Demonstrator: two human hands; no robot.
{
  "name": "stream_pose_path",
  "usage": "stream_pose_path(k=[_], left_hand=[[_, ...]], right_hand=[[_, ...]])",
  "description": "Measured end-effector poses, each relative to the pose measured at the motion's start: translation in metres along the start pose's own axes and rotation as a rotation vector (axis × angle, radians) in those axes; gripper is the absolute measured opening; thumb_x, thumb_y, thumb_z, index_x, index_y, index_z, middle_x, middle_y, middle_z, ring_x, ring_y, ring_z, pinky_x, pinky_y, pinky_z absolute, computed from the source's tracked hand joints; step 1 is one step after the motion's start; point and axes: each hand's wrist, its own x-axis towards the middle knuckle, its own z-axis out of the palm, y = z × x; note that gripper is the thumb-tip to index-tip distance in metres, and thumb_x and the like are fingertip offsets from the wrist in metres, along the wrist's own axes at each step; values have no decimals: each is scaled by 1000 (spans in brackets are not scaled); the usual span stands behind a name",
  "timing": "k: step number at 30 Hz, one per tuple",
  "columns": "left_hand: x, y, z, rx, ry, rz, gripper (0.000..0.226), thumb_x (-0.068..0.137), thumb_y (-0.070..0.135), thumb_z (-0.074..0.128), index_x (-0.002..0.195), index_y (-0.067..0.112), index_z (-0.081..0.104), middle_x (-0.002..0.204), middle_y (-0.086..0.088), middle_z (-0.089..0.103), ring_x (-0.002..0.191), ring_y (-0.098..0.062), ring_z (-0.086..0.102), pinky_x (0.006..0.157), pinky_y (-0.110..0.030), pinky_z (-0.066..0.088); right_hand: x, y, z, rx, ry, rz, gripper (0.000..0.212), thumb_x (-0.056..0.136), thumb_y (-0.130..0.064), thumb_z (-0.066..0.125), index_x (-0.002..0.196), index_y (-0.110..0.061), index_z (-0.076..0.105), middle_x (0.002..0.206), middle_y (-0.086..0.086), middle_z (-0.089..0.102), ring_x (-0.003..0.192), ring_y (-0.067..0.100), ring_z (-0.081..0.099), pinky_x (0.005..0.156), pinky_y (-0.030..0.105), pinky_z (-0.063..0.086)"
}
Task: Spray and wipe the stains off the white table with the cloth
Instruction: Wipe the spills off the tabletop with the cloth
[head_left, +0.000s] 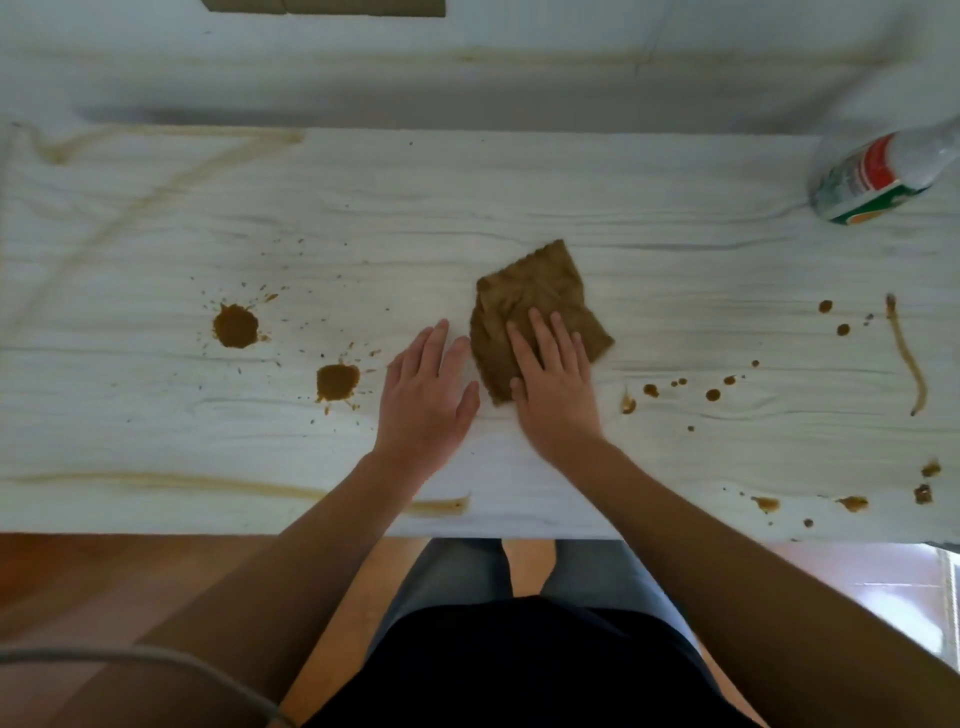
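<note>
Nearest the viewer, a wooden floor (104, 571) and a grey cable (130, 660) at lower left are noted. Both bare forearms are extended over the near edge of the white table (675, 260).

Along that near edge a long brown smear (436, 506) is seen, with small crusted spots (852, 503) at the right.

The left hand (423, 400) is laid flat, palm down, on bare tabletop. Its fingers are held straight and close together, with the thumb spread toward the cloth. It lies just beside the cloth's left edge; contact cannot be told.

The right hand (553, 384) is pressed palm down on the near part of the cloth (535, 291), fingers straight and slightly apart, nothing gripped. The cloth, brown and rumpled, is found flat on the table a little right of centre.

Left of the hands, a second blot (336, 382) and, farther left, a round blot (235, 326) are recorded, each ringed by spatter. To the right, scattered droplets (712, 395) and a wavy streak (909, 358) are marked.

Farther back, faint streaks (156, 192) are traced across the left side. At the far right corner a spray bottle (878, 176) with a white, red and green label is noted, well apart from both hands.
</note>
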Motion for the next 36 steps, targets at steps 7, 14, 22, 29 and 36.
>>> stream_pose_path(k=[7, 14, 22, 29, 36], left_hand=[[-12, 35, 3, -29, -30, -13, 53, 101, 36, 50, 146, 11, 43, 158, -17, 38, 147, -35, 36, 114, -49, 36], [-29, 93, 17, -19, -61, -83, 56, 102, 38, 45, 150, 11, 40, 161, -15, 34, 149, -35, 31, 116, -51, 35], [-63, 121, 34, 49, -116, -243, 56, 103, 39, 40, 153, 14, 32, 164, -13, 27, 150, -33, 26, 118, -49, 32], [-66, 122, 24, 35, -73, -242, 54, 101, 36, 47, 149, 13, 40, 160, -16, 34, 146, -37, 33, 113, -54, 35], [-42, 132, 32, 28, -144, -77, 56, 103, 40, 42, 152, 15, 34, 165, -13, 25, 151, -35, 25, 117, -52, 31]], right_hand=[[-96, 68, 1, 28, -72, 4, 64, 99, -39, 32, 160, -23, 21, 168, 3, 15, 155, 22, 6, 126, 46, 12], [-97, 197, -38, 25, -25, 300, 68, 102, -40, 43, 161, -23, 14, 169, 6, 8, 155, 27, 3, 125, 45, 9], [-83, 128, -17, -61, -96, -87, 71, 100, -23, 47, 161, -23, 10, 169, 5, -2, 155, 32, -7, 125, 49, -3], [-127, 142, -11, -2, -154, -193, 66, 102, -40, 39, 161, -25, 13, 169, 0, 3, 156, 22, -3, 126, 42, -1], [-116, 258, -43, 81, 30, 391, 67, 102, -42, 41, 160, -24, 15, 169, 3, 7, 155, 25, 4, 125, 46, 11]])
